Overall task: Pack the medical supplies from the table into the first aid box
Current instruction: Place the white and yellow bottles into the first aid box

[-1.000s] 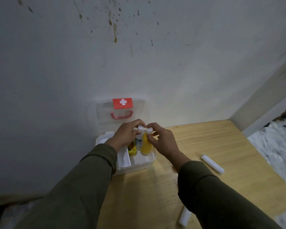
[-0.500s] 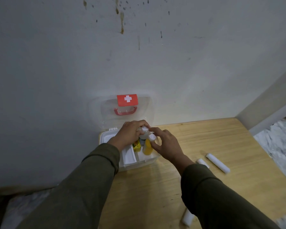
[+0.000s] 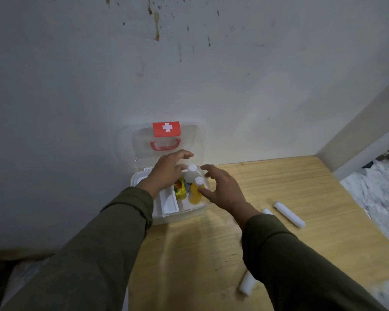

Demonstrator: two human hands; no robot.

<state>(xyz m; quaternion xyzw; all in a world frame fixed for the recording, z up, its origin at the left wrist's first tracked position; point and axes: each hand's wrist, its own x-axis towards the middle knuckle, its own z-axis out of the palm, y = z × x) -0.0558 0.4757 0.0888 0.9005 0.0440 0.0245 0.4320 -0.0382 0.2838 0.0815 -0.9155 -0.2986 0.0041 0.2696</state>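
The white first aid box (image 3: 180,215) stands open against the wall, its clear lid (image 3: 166,140) with a red cross upright. Inside stand a clear bottle with a white cap (image 3: 191,175) and a yellow bottle (image 3: 195,194), beside a small yellow packet (image 3: 180,189). My left hand (image 3: 166,170) hovers over the box's back, fingers relaxed and spread, close to the clear bottle. My right hand (image 3: 220,189) is just right of the bottles, fingers loosely spread, holding nothing.
Three white gauze rolls lie on the wooden table (image 3: 211,254): one long roll (image 3: 289,214) to the right, a second (image 3: 266,212) partly behind my right sleeve, a third (image 3: 247,283) near the front. A stained wall rises directly behind the box.
Both hands have let go of the bottle tops and opened, the right one drawing back to the right. The bottles now stand in the box.
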